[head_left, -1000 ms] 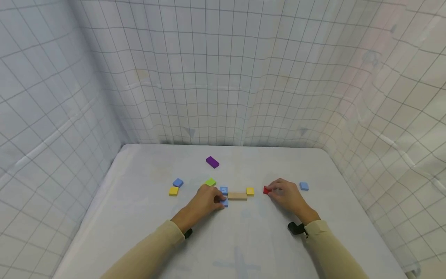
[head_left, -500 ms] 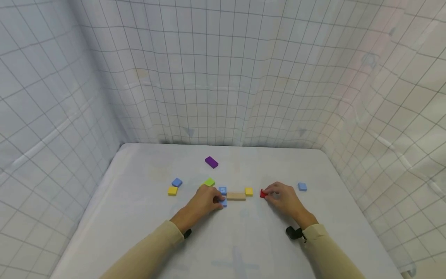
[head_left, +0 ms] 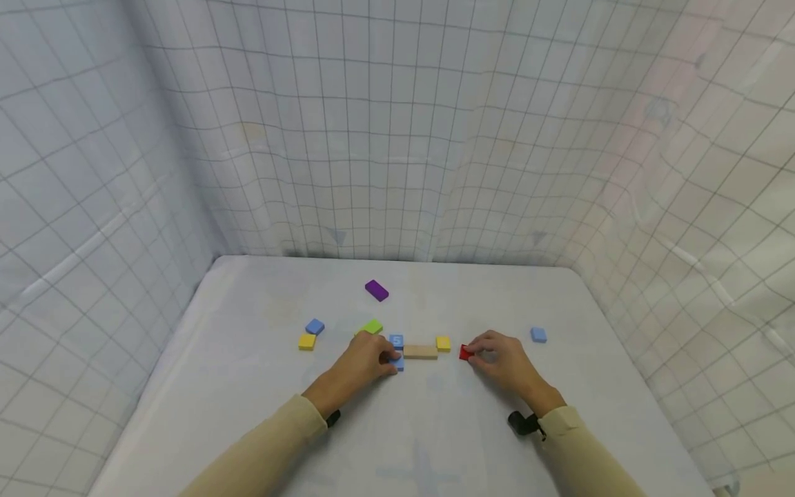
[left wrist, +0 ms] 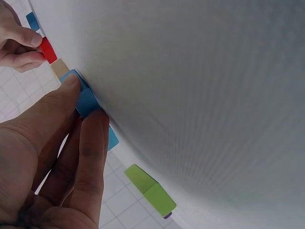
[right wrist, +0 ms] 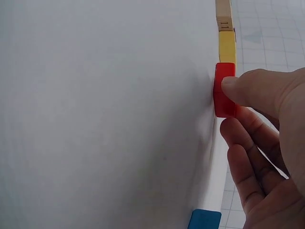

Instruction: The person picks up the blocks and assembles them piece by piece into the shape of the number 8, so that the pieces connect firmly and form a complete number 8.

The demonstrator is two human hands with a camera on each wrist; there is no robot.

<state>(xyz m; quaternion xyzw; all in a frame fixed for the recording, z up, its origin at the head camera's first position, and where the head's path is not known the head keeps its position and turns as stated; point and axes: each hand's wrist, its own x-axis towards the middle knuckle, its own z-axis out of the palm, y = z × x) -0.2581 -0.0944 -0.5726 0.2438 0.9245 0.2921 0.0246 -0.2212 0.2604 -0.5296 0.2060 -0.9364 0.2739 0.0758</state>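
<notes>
My left hand (head_left: 360,364) pinches a small blue block (left wrist: 87,102) between thumb and fingers, low on the table. Just beyond it lies a blue block marked 5 (head_left: 396,341). A plain wooden block (head_left: 420,353) extends to the right from beside the blue blocks, and a yellow block (head_left: 443,344) sits at its far right end. To the right of these, my right hand (head_left: 508,364) holds a red block (right wrist: 224,104) between thumb and fingertips. In the head view a gap shows between the red block and the wooden one.
On the white table (head_left: 261,414), a green block (head_left: 373,326) is partly hidden behind my left hand. A purple block (head_left: 377,290) lies farther back. At left are a blue block (head_left: 315,326) and a yellow block (head_left: 307,342). Another blue block (head_left: 538,335) lies right.
My right hand has drawn the red block left and a little nearer to me, towards the wooden block. My left hand keeps its place on the blue block.
</notes>
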